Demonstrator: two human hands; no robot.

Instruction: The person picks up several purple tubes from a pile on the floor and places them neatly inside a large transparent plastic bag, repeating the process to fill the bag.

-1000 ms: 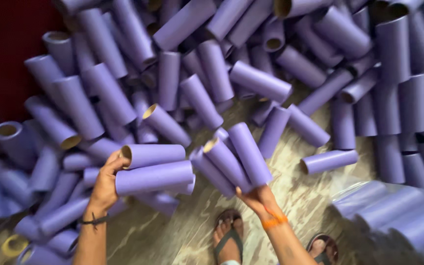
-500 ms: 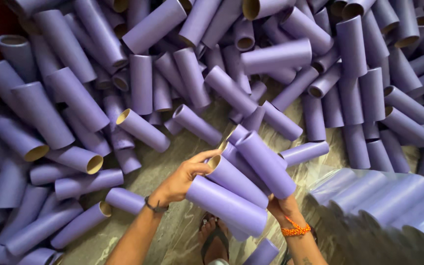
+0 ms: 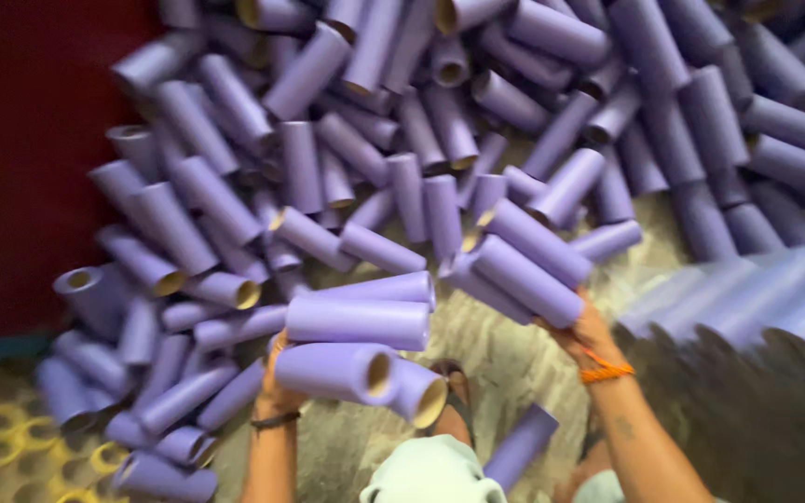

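Dark red wall (image 3: 20, 168) at left; mottled beige floor (image 3: 505, 363) below, dimly lit.

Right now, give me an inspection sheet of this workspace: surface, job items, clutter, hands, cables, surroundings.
Surface: mottled grey floor, bare only in a patch near the feet.
Job's things: left bundle of purple tubes, stacked roughly level; right bundle of purple tubes, slanted.
Clutter: loose pile of purple tubes heaped across the floor; one stray tube by the feet.
Hands: left hand under its bundle, dark band at the wrist; right hand gripping its bundle, orange thread at the wrist.
Cables: nothing seen.
Surroundings: dark red wall to the left; shiny plastic sheeting to the right; image blurred.
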